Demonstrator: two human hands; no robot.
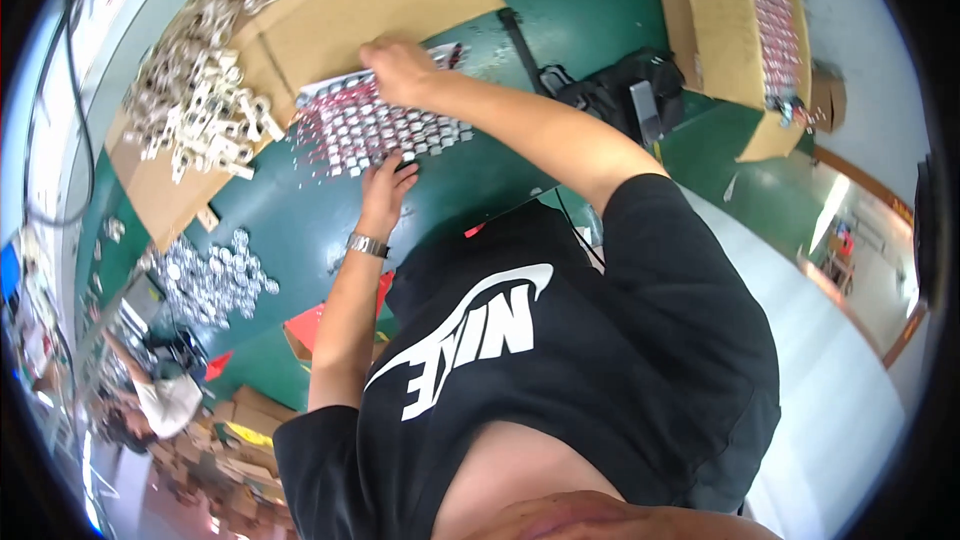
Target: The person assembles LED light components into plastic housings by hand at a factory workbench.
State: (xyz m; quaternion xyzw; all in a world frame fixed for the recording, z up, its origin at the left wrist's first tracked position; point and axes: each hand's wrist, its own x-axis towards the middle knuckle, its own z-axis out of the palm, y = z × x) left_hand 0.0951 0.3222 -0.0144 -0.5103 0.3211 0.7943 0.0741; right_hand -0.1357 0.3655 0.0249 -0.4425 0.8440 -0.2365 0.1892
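Note:
Several rows of small silvery block-shaped parts with red and white wires [370, 130] lie packed together on the green bench, over a pale sheet or tray whose edge shows at the far side. My right hand [400, 73] reaches across to their far edge, fingers curled down; what is in them is hidden. At the near edge my left hand [384, 192], with a metal-band watch [368, 245] on its wrist, touches the closest row. Its fingers are somewhat apart, and I see nothing gripped in them.
White plastic pieces [205, 125] are heaped on flat cardboard [330, 15] at the far left. Round silvery parts [215, 280] lie nearer. A black bag [625, 90] and a carton of wired parts [725, 35] stand to the right. Another person [165, 405] is at lower left.

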